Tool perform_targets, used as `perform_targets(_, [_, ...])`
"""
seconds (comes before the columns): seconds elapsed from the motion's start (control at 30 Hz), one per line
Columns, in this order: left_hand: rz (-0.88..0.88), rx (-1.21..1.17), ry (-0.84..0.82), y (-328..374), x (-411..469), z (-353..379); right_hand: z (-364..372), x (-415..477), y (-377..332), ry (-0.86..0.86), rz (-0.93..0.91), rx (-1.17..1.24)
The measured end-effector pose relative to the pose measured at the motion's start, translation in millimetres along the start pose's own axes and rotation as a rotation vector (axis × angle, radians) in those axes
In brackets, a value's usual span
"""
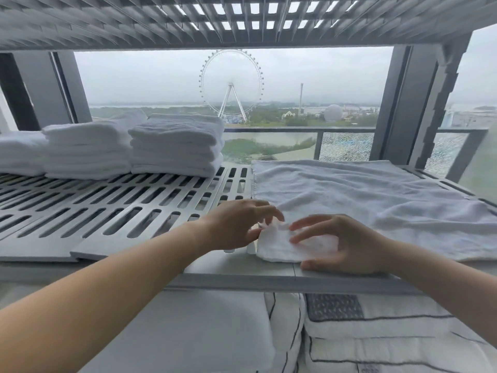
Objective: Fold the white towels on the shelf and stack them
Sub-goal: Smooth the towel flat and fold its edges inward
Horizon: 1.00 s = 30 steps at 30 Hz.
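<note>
Backdrop: behind the rack, a window [166, 76] is showing a hazy park with a Ferris wheel [231, 82], and a grey slotted shelf [121, 211] is running across in front of it.
Towel in work: a spread towel [363, 195] is lying flat on the right half of the shelf. Its long axis is running left to right, and its near left corner is sitting at the front rim.
Finished pile: folded stacks [177, 146] are sitting at the back left, well apart from the spread towel, with bare slots between them.
Left hand [236, 227]: it is reaching in from the left to that near corner, thumb and fingers curving around its raised tip. Blur is stopping me from telling whether a pinch is made.
Right hand [347, 246]: it is arching over the same corner from the right, fingers spread and loose. One fingertip is touching the cloth and the thumb is resting on the rim, so it is gripping nothing.
Relation that matters: both hands are crowding one corner while the cloth is stretching away to the right and back. The right hand is nearer the far end, so I am guessing it will need to slide along the near edge before any fold.
Writing: nothing readable is showing. The pillows [376, 332] below are carrying a small mark too tiny to make out.
</note>
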State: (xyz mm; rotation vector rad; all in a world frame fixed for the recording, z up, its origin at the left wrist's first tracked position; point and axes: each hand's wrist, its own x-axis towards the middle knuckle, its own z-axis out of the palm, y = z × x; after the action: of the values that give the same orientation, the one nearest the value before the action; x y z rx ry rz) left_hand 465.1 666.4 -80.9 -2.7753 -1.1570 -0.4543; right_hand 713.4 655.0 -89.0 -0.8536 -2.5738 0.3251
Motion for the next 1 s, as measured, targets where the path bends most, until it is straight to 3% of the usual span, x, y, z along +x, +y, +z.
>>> perform_targets(0.17, [-0.092,0.022,0.123,3.5,-6.7,6.9,3.7,-5.0,-1.5,0.135,0.035,0.117])
perform_targets(0.3, [-0.088,0.03,0.181,3.7,-13.0,9.3,5.3,-6.7,-0.4,0.145,0.052,0.176])
perform_targets(0.83, [-0.109,-0.07,0.131,5.1,-15.4,8.4,0.1,-2.0,1.2,0.182,0.177,0.418])
perform_targets(1.0, [-0.086,-0.128,0.034,11.8,7.9,1.0,-15.7,1.3,24.6,0.193,0.264,0.16])
